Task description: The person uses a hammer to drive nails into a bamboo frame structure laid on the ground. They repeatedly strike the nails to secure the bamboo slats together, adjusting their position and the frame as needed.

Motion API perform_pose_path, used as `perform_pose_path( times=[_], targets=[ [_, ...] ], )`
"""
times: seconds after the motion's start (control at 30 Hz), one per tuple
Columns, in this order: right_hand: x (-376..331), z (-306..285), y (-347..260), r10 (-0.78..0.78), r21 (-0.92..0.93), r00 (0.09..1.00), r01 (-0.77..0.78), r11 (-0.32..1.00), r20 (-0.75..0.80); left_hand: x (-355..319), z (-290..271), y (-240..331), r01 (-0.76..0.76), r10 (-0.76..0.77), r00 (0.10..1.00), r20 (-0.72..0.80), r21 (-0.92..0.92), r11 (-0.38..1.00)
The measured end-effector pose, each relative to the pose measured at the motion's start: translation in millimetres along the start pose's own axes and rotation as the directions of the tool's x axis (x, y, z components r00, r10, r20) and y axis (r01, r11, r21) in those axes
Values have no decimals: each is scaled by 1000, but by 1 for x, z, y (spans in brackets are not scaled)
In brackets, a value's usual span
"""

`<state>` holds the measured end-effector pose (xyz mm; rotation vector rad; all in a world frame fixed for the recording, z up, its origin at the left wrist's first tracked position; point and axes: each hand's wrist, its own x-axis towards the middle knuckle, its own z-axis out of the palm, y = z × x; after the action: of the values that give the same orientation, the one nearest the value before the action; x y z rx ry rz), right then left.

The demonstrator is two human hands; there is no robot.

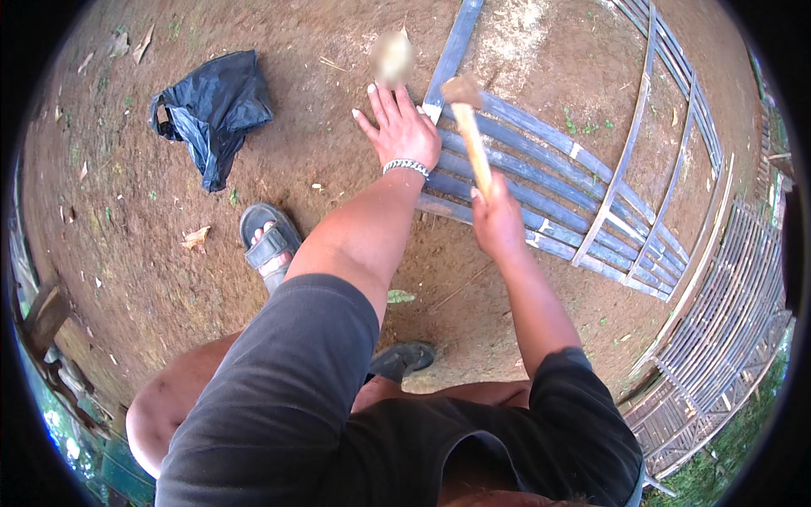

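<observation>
My right hand (498,218) is wrapped round the pale wooden handle of a hammer (473,144). The brownish hammer head is smeared and hangs over the left end of a frame of dark slats (541,162). Beside that end, my left hand (399,127) lies with fingers stretched out and spread, a metal chain bracelet on its wrist. Its right edge meets the slat ends; whether it presses on them I cannot tell. Just beyond the fingertips is a blurred, pale rounded thing (393,59), its kind unclear. One dark crosspiece (456,51) runs away from the slat ends.
A black plastic bag (215,110) lies on the brown dirt ground to the left. My sandalled feet, one in a grey sandal (270,237), are near the frame. Thin crosswise strips (621,169) join the slats at right. A bamboo rack (718,313) stands at far right.
</observation>
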<state>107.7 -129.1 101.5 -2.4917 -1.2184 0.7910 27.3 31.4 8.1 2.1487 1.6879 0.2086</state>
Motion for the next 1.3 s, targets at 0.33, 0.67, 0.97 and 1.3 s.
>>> perform_pose_path(
  times=[0.33,0.67,0.97,1.3],
  targets=[
    [0,11,6,155,47,988,-155,987,16,3,4,-1,-26,26,999,-45,12,1000],
    [3,14,-5,228,127,973,-230,965,27,-1,2,0,-5,5,1000,-24,12,1000],
    [-60,13,37,321,328,946,-288,900,-49,-2,-1,-2,7,-7,1000,18,-10,1000],
    [-116,43,9,422,627,906,-341,700,22,24,-177,-60,-539,97,643,-760,-359,762]
  ],
)
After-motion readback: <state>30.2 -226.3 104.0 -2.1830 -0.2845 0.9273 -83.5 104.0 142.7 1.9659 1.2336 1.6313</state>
